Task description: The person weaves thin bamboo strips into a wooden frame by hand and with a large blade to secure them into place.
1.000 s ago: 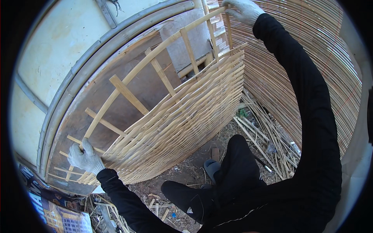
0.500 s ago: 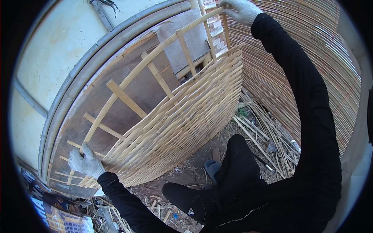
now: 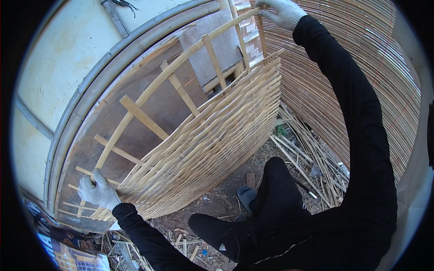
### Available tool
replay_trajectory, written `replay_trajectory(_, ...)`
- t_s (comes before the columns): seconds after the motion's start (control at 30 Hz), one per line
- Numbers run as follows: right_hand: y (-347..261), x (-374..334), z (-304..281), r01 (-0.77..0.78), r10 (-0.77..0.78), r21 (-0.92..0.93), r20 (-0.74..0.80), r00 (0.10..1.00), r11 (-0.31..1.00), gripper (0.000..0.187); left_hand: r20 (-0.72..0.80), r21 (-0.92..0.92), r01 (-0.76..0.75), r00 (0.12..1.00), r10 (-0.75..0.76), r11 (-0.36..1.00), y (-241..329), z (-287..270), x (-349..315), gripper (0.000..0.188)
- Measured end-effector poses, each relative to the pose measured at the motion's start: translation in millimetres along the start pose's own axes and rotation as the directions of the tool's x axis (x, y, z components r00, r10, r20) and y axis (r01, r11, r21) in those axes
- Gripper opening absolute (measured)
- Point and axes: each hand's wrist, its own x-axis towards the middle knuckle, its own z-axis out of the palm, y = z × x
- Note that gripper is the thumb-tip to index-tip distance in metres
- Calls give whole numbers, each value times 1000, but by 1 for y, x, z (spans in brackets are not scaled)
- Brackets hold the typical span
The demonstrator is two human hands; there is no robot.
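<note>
The panel (image 3: 208, 144) takes up the middle of the view, its tightly woven part reaching from 8 o'clock to 1 o'clock, with its bare slats (image 3: 145, 118) jutting from the upper edge toward 10 and 11 o'clock. A long strip (image 3: 151, 91) bows across those slats, apart from the woven edge along its middle, and a wide slat lies over it toward 10 o'clock. The left hand (image 3: 98, 190), in a pale glove at 8 o'clock, is partly closed, with thumb and fingers gripping the strip near its lower end. The right hand (image 3: 281, 12), gloved alike at 1 o'clock, has its fingers curled closed around the strip's upper end. Both sleeves are black; the right arm stretches far up, while the left reaches out low. Behind the panel stands a brown board (image 3: 106, 118), bordered toward 10 o'clock by curved poles (image 3: 209, 9) and a white wall (image 3: 58, 63). A screen (image 3: 377, 67) of thin rods rises at 2 o'clock, and loose sticks (image 3: 312, 158) lie in a heap between 3 and 4 o'clock. At 5 o'clock a grey shoe (image 3: 246, 198) rests on the littered ground (image 3: 221, 198), just beside a small brown block (image 3: 250, 179). A printed sheet (image 3: 81, 259) lies between 7 and 8 o'clock.
</note>
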Motion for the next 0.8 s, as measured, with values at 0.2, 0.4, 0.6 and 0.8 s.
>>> replay_trajectory(0.2, -16, -12, -9, -101, 100, 33, 42, 994, 994, 25, 8, 1, 1, 1000, -1, 1000, -9, 2, -3, 42)
replay_trajectory(0.4, -24, -18, -9, -139, 137, 55, 38, 990, 989, 26, 5, -26, -23, 1000, 23, 999, -5, 2, -1, 43)
replay_trajectory(0.6, -24, -19, -9, -106, 104, 24, 62, 993, 994, 28, 24, -10, -25, 999, 25, 1000, -12, 2, -5, 43)
replay_trajectory(0.8, -17, -25, 5, -107, 107, 55, -1, 994, 993, 32, 44, -24, 8, 999, -6, 1000, -9, 1, -4, 43)
